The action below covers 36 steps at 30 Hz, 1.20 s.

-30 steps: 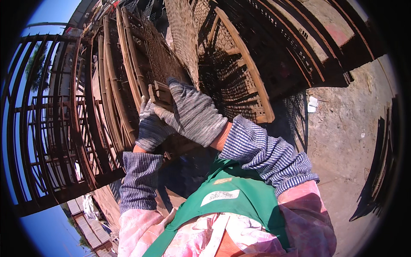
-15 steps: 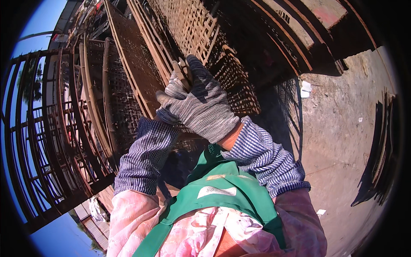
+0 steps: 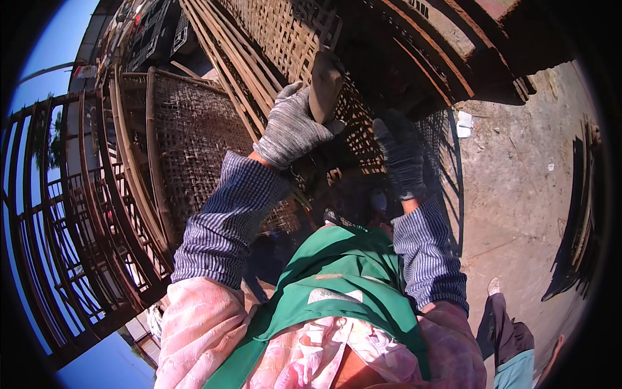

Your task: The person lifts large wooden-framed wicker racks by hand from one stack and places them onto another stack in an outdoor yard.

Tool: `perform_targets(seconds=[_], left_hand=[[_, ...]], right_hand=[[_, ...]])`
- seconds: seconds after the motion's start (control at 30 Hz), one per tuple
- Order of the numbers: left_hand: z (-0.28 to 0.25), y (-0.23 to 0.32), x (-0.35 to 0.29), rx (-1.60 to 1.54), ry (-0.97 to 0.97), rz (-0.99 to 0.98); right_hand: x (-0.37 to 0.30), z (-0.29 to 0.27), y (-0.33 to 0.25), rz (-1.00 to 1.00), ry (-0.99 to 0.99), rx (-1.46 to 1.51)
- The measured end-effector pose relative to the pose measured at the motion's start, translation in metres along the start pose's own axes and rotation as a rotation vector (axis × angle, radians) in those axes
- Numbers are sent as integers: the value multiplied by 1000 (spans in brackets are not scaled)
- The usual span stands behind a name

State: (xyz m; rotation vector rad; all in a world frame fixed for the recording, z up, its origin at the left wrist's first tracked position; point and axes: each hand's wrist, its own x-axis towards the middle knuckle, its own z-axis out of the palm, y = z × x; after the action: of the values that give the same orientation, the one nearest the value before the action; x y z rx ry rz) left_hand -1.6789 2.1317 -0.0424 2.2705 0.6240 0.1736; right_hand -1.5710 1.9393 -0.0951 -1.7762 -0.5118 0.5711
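My left hand (image 3: pixel 293 131), in a grey knit glove, grips the near left edge of a flat tan panel (image 3: pixel 325 87) seen almost end-on. Its kind cannot be made out. Behind the panel leans a woven bamboo lattice sheet (image 3: pixel 275 32), lit by the sun. Long thin bamboo poles (image 3: pixel 227 48) run along that sheet's left side, close to my left fingers. My right hand (image 3: pixel 402 155), in a matching glove, is in shadow to the right of the panel, apart from my left. Its fingers are stretched out, and nothing shows in them.
At left, a darker woven sheet (image 3: pixel 201 123) leans against a rusty metal rack (image 3: pixel 84 207). Black crates (image 3: pixel 152 35) sit beyond. Rusty slatted shelving (image 3: pixel 440 52) stands at upper right. On the concrete floor (image 3: pixel 512 175) at lower right, another person's leg (image 3: pixel 508 330) shows.
My hands, together before, are now apart; the right has moved right and down. A woven sheet left of the poles has gone from there, uncovering crates. Another person has come in at lower right.
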Motion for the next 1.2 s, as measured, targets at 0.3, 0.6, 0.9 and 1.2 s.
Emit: perform_targets(seconds=[0.3, 0.6, 0.9, 1.2], left_hand=[[-78, -37, -98, -449, -74, -83], [-136, -53, -195, -510, 294, -43], [-143, -84, -200, -454, 244, 131], [-149, -77, -205, -427, 239, 99]], right_hand=[[0, 28, 144, 384, -130, -716], [25, 19, 209, 495, -396, -492], [5, 34, 130, 274, -440, -637], [30, 46, 11, 206, -450, -948]])
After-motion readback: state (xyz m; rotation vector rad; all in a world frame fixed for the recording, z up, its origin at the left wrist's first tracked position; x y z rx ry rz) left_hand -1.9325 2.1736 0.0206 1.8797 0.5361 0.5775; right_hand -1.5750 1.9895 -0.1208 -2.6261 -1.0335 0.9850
